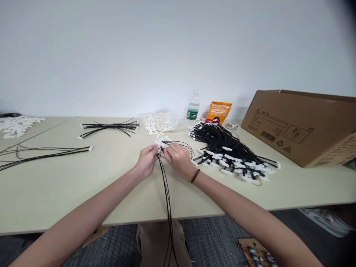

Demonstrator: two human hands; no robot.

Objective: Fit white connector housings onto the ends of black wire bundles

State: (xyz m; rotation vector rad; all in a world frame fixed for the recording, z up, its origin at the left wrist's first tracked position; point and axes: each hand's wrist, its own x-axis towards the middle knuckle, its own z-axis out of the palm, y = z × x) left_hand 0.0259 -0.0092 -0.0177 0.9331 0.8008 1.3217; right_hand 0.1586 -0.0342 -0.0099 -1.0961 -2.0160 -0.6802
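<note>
Left hand point(146, 160) and right hand point(178, 157) together, both clamped on one thin black wire bundle point(166, 189) at its white connectors point(159, 145), mid-table point(69, 193), wires hanging past the front edge. Just right of the right hand, one large fanned wire pile point(230, 152). Farther left, two loose bundles point(108, 127) point(47, 154), the second running off the left edge. Behind, one connector bag point(160, 122), one bottle point(193, 106), one orange packet point(218, 112). One carton point(294, 128) at right.

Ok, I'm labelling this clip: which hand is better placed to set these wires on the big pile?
Probably the right hand: it sits beside the big wire pile, while the left hand is farther away.
</note>
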